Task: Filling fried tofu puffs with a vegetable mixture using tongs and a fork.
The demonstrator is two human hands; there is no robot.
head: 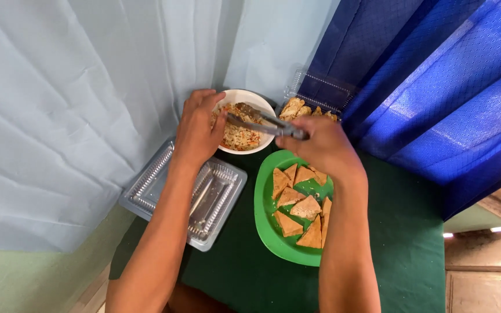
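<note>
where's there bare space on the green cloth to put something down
Free: the green cloth right of the green plate, out to the blue curtain, and the near strip below the plate and the clear tray. Crowded: the back, where the left hand steadies the white bowl, the right hand works tongs, and a clear box sits.

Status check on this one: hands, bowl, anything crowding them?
Left hand grips white bowl rim. Right hand works metal tongs over the noodle mix. Green plate of triangle pieces sits under the right wrist.
</note>
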